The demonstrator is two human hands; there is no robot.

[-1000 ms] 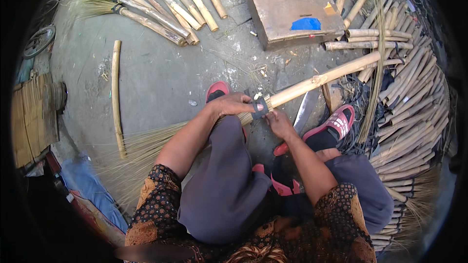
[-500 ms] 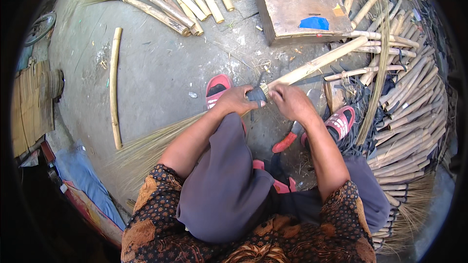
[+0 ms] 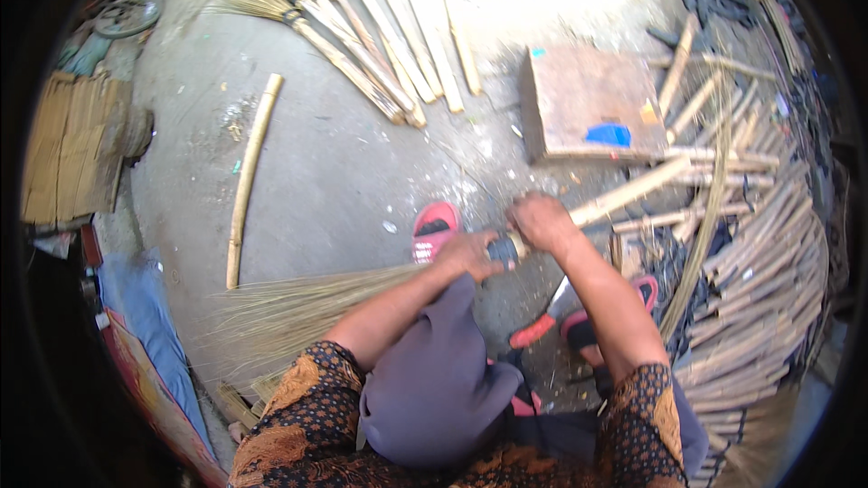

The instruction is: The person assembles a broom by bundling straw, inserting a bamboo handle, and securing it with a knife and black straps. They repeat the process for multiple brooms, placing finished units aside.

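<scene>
A broom lies across my lap, its straw bristles [image 3: 298, 303] fanning out to the left and its pale bamboo handle [image 3: 633, 192] running up to the right. My left hand [image 3: 466, 256] is closed around the broom's neck, where a dark binding [image 3: 504, 251] wraps it. Just right of the binding, my right hand [image 3: 541, 221] grips the handle. Both hands nearly touch. A knife with an orange handle [image 3: 542, 325] lies on the ground below my right forearm.
Finished brooms [image 3: 362, 27] lie in a row at the top. A single bamboo stick [image 3: 249, 176] lies at left. A wooden block [image 3: 592, 104] sits at upper right. A big pile of bamboo sticks [image 3: 759, 289] fills the right side. Red sandals [image 3: 436, 226] are on my feet.
The view has tilted, so hands and broom sit lower in the picture. Both hands stay closed on the broom's neck, the right hand shifting a little along the handle.
</scene>
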